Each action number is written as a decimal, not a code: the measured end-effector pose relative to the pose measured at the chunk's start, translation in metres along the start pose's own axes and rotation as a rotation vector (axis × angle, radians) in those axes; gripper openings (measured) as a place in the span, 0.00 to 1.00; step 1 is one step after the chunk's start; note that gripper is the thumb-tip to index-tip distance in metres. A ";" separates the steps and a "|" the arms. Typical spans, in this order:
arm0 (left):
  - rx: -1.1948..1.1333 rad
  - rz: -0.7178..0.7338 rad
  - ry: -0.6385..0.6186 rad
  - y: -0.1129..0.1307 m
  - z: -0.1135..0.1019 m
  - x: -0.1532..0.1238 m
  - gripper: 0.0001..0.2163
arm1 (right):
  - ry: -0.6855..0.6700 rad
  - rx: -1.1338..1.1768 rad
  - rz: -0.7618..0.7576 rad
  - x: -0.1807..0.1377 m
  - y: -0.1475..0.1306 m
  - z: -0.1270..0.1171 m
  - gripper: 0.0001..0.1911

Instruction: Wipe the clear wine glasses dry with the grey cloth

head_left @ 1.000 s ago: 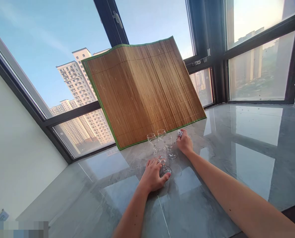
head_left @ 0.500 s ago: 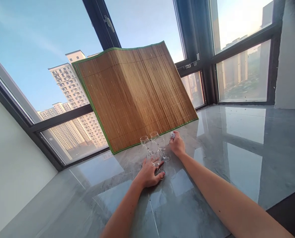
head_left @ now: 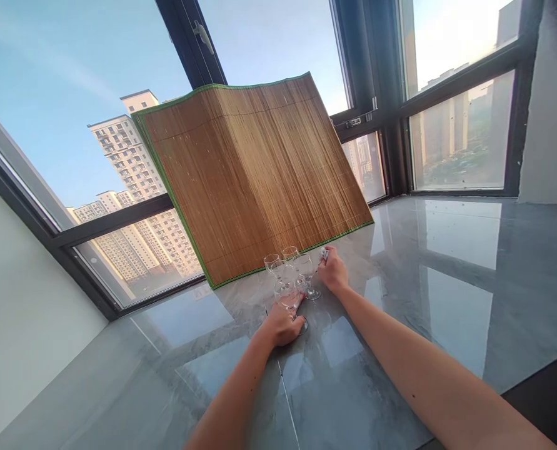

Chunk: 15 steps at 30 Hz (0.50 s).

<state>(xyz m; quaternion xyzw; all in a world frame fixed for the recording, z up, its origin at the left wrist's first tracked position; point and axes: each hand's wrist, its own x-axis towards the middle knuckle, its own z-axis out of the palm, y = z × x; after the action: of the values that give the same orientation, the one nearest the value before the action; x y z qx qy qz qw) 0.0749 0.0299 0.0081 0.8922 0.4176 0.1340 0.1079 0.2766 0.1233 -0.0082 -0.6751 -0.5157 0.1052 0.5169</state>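
Observation:
Several clear stemmed glasses (head_left: 285, 270) stand close together on a glossy grey marble counter (head_left: 400, 325), just in front of a bamboo mat. My left hand (head_left: 284, 322) is closed round the stem of the nearest glass (head_left: 291, 302), close to its foot. My right hand (head_left: 333, 273) rests on the counter to the right of the glasses. Its fingers are pinched on a small white thing (head_left: 324, 254) that I cannot make out. The farthest glass of the group (head_left: 306, 270) stands right beside that hand.
A brown bamboo mat (head_left: 254, 181) with a green edge leans upright against the window behind the glasses. Dark window frames (head_left: 381, 125) meet in the corner at the back right. A white wall (head_left: 25, 300) borders the counter on the left.
My left hand has gone from lying on the nearest glass's foot to gripping its stem, fingers curled in. The right hand has stayed where it was. The view shifted slightly.

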 end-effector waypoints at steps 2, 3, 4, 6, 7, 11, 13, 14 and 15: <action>-0.021 -0.016 -0.022 0.000 -0.004 -0.009 0.33 | 0.001 0.001 -0.004 0.000 0.001 0.000 0.20; -0.026 -0.025 -0.035 -0.001 -0.006 -0.014 0.33 | 0.000 0.000 -0.006 0.000 0.001 0.000 0.20; -0.028 -0.033 -0.047 -0.003 -0.009 -0.021 0.33 | -0.002 -0.003 -0.007 0.000 0.001 0.001 0.20; -0.019 -0.050 -0.062 -0.008 -0.015 -0.037 0.34 | -0.009 -0.010 -0.006 0.000 0.001 0.001 0.20; -0.011 -0.061 -0.064 -0.011 -0.018 -0.045 0.34 | -0.012 -0.014 -0.002 0.000 0.001 0.001 0.20; 0.013 -0.116 -0.029 -0.032 -0.030 -0.078 0.34 | -0.014 -0.024 -0.006 0.000 0.001 0.001 0.20; 0.010 -0.147 -0.011 -0.048 -0.035 -0.091 0.33 | -0.010 -0.021 -0.015 0.000 0.001 0.002 0.19; 0.005 -0.167 -0.001 -0.058 -0.036 -0.097 0.33 | -0.013 -0.017 -0.018 0.000 0.001 0.001 0.19; 0.002 -0.195 0.012 -0.067 -0.038 -0.102 0.32 | -0.018 -0.012 -0.017 0.000 0.001 0.001 0.19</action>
<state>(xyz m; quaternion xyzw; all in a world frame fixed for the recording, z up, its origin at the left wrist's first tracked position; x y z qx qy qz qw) -0.0487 -0.0037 0.0080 0.8467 0.5032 0.1278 0.1168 0.2763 0.1238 -0.0097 -0.6727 -0.5267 0.1039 0.5091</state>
